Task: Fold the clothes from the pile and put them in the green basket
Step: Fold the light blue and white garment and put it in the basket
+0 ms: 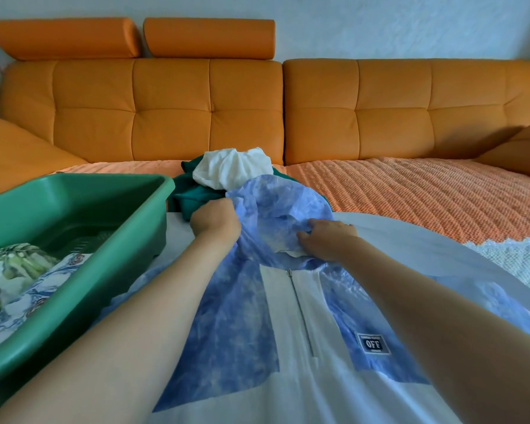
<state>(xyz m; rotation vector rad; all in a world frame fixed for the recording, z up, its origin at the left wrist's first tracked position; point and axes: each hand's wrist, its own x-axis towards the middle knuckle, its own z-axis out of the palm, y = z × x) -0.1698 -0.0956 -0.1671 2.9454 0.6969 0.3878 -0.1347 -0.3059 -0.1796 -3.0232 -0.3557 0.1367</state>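
Observation:
A blue and white hooded jacket (pixel 288 316) with a front zip and an "OFF" patch lies spread out in front of me. Its blue hood (pixel 279 206) bunches up at the far end. My left hand (pixel 216 221) grips the hood's left edge with curled fingers. My right hand (pixel 326 238) lies on the hood's right side, fingers bent into the fabric. Behind the hood sits the pile, a white garment (pixel 230 171) on top of a dark green one (pixel 193 194). The green basket (pixel 110 209) stands at the left and holds a folded patterned garment (pixel 22 276).
An orange sofa (pixel 288 111) with tufted back cushions runs across the back. An orange textured cover (pixel 426 197) spreads over the seat at the right, with a white knitted piece (pixel 511 258) at its near edge.

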